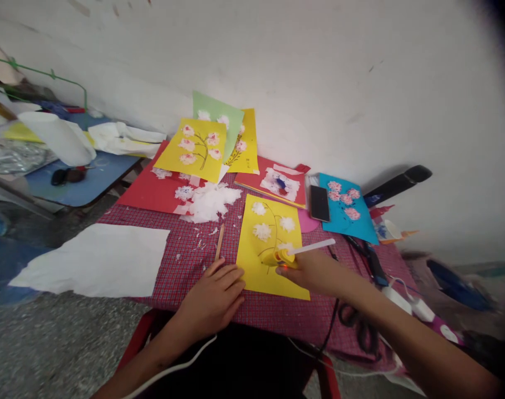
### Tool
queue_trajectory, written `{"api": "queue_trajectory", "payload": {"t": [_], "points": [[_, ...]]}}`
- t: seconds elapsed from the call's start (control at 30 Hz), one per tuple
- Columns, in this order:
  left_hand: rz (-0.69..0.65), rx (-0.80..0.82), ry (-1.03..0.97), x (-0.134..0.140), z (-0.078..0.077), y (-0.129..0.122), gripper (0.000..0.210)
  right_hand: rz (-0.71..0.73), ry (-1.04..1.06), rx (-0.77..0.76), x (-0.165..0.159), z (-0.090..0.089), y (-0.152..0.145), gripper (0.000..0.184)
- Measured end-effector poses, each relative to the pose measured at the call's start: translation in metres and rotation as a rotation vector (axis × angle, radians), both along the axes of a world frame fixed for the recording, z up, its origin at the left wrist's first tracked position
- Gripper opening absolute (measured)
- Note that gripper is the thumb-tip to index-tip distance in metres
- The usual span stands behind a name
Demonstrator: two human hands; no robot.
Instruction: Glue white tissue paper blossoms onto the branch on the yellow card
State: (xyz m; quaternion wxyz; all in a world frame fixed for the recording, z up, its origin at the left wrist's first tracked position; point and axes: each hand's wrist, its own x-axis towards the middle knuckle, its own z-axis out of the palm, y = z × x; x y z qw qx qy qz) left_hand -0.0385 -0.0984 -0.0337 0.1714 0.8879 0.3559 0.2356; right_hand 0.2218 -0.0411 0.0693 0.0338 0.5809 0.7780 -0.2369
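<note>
My right hand (304,271) is wrapped round a yellow glue gun (279,256), with a long white glue stick (312,246) jutting from its back. A small red light glows on the gun. Its nozzle is over a yellow sheet (285,285) that carries a drawn branch and white tissue flowers (261,231). My left hand (219,293) lies nearly flat at the sheet's left edge, fingers together and touching it. A pencil (219,243) points away from that hand; its near end meets the fingers, and I cannot tell whether they touch it.
Torn white tissue (214,202) lies heaped beyond the pencil. Finished-looking flower cards, including a yellow card (194,147) and a blue card (346,208), lean or lie near the wall. A phone (319,203) lies by the blue card. Black cables (335,327) hang at the right.
</note>
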Motion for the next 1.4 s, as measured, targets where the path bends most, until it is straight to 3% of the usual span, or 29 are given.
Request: {"api": "queue_trajectory", "payload": {"t": [0.23,0.4,0.5,0.57,0.67,0.83,0.93,1.03,1.17,1.4], "points": [[-0.002,-0.001,-0.002,0.0,0.002,0.0,0.021,0.109,-0.232,0.088,-0.007,0.0,-0.002,0.035],[-0.01,-0.003,0.005,0.0,0.003,-0.001,0.022,0.229,-0.408,0.113,-0.035,0.015,-0.002,0.029],[-0.003,-0.001,-0.001,-0.001,0.002,-0.001,0.021,0.181,-0.436,0.164,-0.039,0.024,-0.008,0.022],[-0.002,-0.002,-0.008,-0.001,0.001,-0.001,0.02,0.116,-0.347,0.19,-0.028,0.024,-0.015,0.022],[-0.005,-0.007,-0.016,-0.001,0.001,-0.001,0.019,-0.056,-0.037,0.151,0.002,0.013,-0.027,0.03],[0.006,-0.007,-0.024,-0.001,0.0,-0.001,0.019,-0.643,0.466,0.025,0.057,-0.027,-0.049,0.04],[-0.002,-0.004,-0.014,-0.001,0.0,-0.001,0.021,-0.837,0.757,-0.089,0.081,-0.051,-0.061,0.043],[0.001,0.01,-0.006,0.0,0.001,-0.001,0.021,-0.87,0.82,-0.25,0.096,-0.063,-0.068,0.043],[0.006,0.013,0.012,0.001,0.002,0.0,0.021,-0.837,0.831,-0.383,0.111,-0.063,-0.071,0.046],[0.003,0.02,0.037,0.002,0.004,0.0,0.023,-0.928,1.025,-0.27,0.122,-0.073,-0.043,0.037]]}}
